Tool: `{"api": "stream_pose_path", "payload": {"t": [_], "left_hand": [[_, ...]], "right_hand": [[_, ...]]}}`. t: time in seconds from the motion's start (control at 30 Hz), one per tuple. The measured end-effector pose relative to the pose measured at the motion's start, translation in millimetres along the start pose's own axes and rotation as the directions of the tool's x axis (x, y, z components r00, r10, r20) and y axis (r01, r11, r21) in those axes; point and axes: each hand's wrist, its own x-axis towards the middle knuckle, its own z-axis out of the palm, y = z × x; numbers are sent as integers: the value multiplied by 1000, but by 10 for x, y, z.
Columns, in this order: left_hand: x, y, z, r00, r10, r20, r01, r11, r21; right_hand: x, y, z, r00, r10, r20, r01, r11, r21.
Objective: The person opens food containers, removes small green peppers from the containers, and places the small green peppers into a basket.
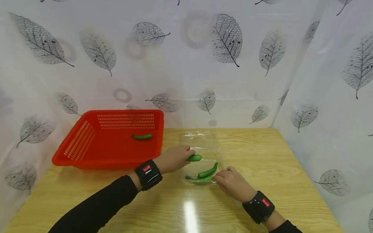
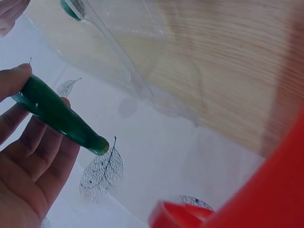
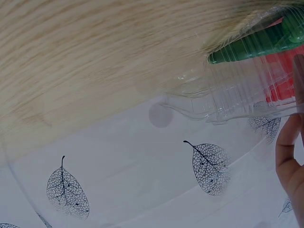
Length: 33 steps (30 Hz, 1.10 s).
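My left hand [image 1: 175, 158] pinches a green chili pepper [image 2: 59, 114] between thumb and fingers. It holds the pepper over the clear plastic clamshell box [image 1: 192, 169], whose hinged lid [image 1: 199, 140] lies open toward the back. Inside the box, near its front edge, two more green chili peppers [image 1: 208, 171] lie close together. My right hand [image 1: 233, 183] grips the box at its front right corner, with curled fingers [image 3: 289, 142] at the rim in the right wrist view. That view shows a green pepper through the ribbed plastic wall.
A red plastic basket [image 1: 109, 163] with slotted sides stands at the back left of the wooden table [image 1: 252, 152]. One green chili pepper [image 1: 142, 137] lies inside it. A white curtain [image 1: 188, 78] with leaf prints hangs behind the table and along its sides.
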Motion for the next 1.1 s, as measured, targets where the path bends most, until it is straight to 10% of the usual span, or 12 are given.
{"api": "stream_pose_path", "payload": {"t": [0.7,1.1], "left_hand": [[-190,-164,-300,995,-94,16,95,994,-60],[-384,-523,-567,979,-206,-2,205,974,-93]], "right_hand": [[-8,15,-30,1000,-11,-14,11,1000,-1],[-7,6,-2,1000,4,0,-4,1000,13]]}}
